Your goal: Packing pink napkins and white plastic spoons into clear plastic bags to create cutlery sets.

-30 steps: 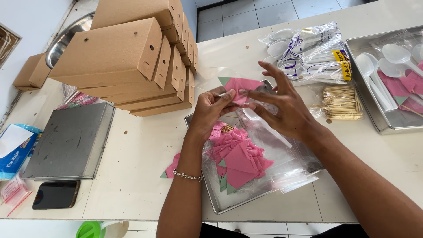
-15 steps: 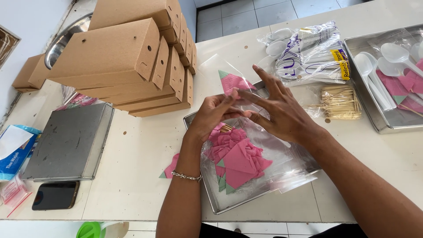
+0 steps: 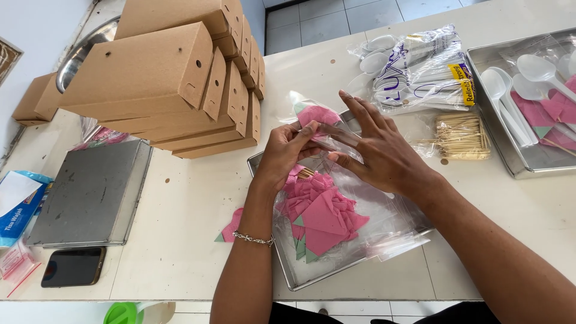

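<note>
My left hand (image 3: 287, 155) and my right hand (image 3: 377, 151) are together over a metal tray (image 3: 287, 273). Between them they hold a small clear plastic bag (image 3: 329, 133) with a folded pink napkin (image 3: 316, 114) inside it. The left fingers pinch the bag's near edge, and the right hand's fingers spread over the plastic. Below the hands, in the tray, lies a pile of folded pink napkins (image 3: 318, 210) with green corners, next to more clear bags (image 3: 393, 222). One pink napkin (image 3: 231, 230) lies on the table by my left wrist.
Stacked brown cardboard boxes (image 3: 174, 78) stand at the back left. A flat metal tin (image 3: 90, 192), a dark phone (image 3: 73, 267) and a tissue pack (image 3: 18, 204) lie at left. A bag of white plastic spoons (image 3: 420, 69), toothpicks (image 3: 462, 135) and a second tray (image 3: 528, 159) with spoons sit at right.
Both hands have shifted slightly toward me with the bag. The pink napkin now sits deeper in the clear bag, and my right fingers have spread flatter over it.
</note>
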